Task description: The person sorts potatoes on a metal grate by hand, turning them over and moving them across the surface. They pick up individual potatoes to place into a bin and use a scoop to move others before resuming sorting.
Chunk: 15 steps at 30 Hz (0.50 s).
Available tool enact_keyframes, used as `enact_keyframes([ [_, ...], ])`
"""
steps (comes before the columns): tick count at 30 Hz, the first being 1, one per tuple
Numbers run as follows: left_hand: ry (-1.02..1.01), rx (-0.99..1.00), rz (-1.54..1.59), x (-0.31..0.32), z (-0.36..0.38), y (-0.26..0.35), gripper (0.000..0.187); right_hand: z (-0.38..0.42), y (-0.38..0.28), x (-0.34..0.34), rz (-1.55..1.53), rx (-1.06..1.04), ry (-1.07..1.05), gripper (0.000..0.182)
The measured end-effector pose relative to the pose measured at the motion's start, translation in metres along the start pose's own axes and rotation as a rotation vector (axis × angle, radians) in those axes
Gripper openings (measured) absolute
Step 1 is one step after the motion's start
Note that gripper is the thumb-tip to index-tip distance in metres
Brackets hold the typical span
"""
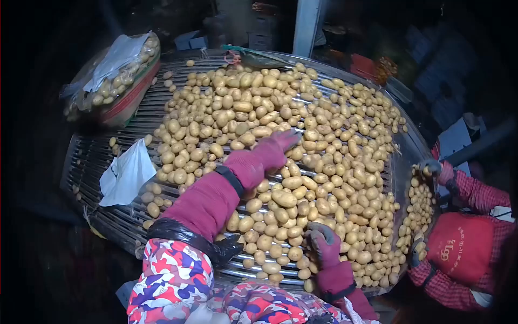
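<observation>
Across the middle of the slatted table lie the potatoes, a broad, loose spread reaching to the far rim and round to my right. My left hand, gloved, reaches out over the middle of them, its fingers extended forward and low on the heap. My right hand is close to my body at the near edge, its fingers bent down by the potatoes; I cannot tell whether they pinch one. They are probably spread thin so each can be seen and reached, and the bars likely let loose dirt fall through.

To my left, a white cloth lies crumpled on the bars. Beyond it, a bulging sack of potatoes leans at the rim, a pale sheet over its top, perhaps as cover. At the right end, a person in a red apron and checked sleeves has gloved hands at the potatoes there. Past the far rim stand a pale post and a red container; the room behind is dark.
</observation>
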<state>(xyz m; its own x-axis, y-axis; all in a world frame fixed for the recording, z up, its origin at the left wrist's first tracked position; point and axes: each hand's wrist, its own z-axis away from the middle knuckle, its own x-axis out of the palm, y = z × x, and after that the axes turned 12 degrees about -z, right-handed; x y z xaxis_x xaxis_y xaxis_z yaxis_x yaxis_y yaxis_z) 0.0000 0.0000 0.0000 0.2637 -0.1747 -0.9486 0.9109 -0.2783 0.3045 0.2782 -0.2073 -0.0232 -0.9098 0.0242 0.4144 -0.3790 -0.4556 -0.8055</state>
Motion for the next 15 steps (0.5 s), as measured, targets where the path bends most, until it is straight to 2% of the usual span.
enact_keyframes([
  [2, -0.024, 0.038, -0.158, -0.009, 0.000, 0.033, 0.068, 0.002, -0.002, 0.004, 0.077, -0.048, -0.028, 0.036],
  [5, -0.062, 0.021, -0.116, -0.014, -0.017, 0.046, 0.063, -0.001, 0.001, 0.003, 0.032, -0.076, -0.067, 0.038],
  [7, -0.011, 0.065, -0.013, -0.021, -0.001, 0.064, 0.070, 0.000, -0.004, 0.002, 0.028, -0.084, -0.056, 0.036],
  [9, -0.148, -0.070, 0.789, -0.034, 0.035, 0.094, 0.070, -0.004, -0.005, -0.001, 0.027, 0.014, -0.060, 0.035],
  [10, 0.042, 0.209, 0.613, -0.030, 0.044, 0.096, 0.079, -0.005, -0.007, 0.000, 0.041, 0.005, -0.080, 0.033],
  [11, -0.043, 0.174, 0.807, -0.022, 0.058, 0.102, 0.085, -0.005, -0.009, 0.001, 0.031, -0.008, -0.071, 0.033],
  [13, 0.028, 0.304, 0.960, -0.012, 0.085, 0.118, 0.090, -0.002, -0.021, 0.005, -0.132, 0.028, -0.099, 0.033],
  [15, 0.143, 0.433, 0.850, -0.002, 0.105, 0.131, 0.092, 0.017, -0.036, 0.014, -0.124, -0.042, -0.157, 0.032],
])
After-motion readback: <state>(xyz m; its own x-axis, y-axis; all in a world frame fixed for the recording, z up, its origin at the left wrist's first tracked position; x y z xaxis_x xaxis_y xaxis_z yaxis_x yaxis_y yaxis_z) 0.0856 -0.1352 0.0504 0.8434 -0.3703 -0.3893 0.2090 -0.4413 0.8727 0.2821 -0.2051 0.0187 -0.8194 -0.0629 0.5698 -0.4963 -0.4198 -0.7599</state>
